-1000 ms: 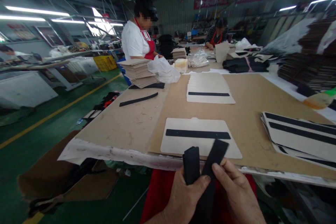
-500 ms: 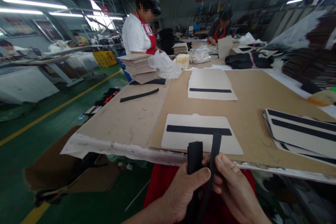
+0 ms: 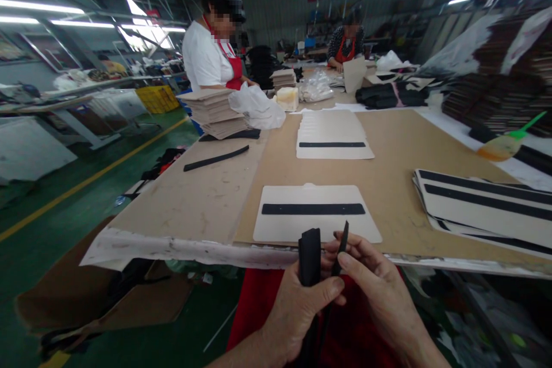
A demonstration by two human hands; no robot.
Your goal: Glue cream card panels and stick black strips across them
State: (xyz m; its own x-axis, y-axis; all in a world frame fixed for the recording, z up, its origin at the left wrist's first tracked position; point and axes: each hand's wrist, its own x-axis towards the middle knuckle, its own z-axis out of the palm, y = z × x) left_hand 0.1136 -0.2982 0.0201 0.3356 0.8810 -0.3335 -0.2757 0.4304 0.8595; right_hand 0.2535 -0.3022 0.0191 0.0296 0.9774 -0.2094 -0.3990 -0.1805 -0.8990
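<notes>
My left hand (image 3: 297, 305) is wrapped round a bundle of black strips (image 3: 309, 256) held upright at the table's front edge. Close beside it, my right hand (image 3: 371, 282) pinches a single black strip (image 3: 341, 244), seen nearly edge-on, its lower end running down behind my left thumb. Just beyond both hands lies a cream board (image 3: 280, 230) with one black strip (image 3: 313, 209) laid across it. Farther back, a fanned pile of cream boards (image 3: 330, 126) has a black strip (image 3: 332, 144) along its near edge.
Boards with black strips (image 3: 483, 207) are stacked at the right. A loose black strip (image 3: 215, 158) lies at the left, near a stack of grey boards (image 3: 215, 109). A bottle with a green nozzle (image 3: 502, 146) rests far right. Two co-workers in red aprons stand beyond.
The strip in my right hand has turned from flat-on to edge-on, and its top has come away from in front of the board. The view has shifted slightly right.
</notes>
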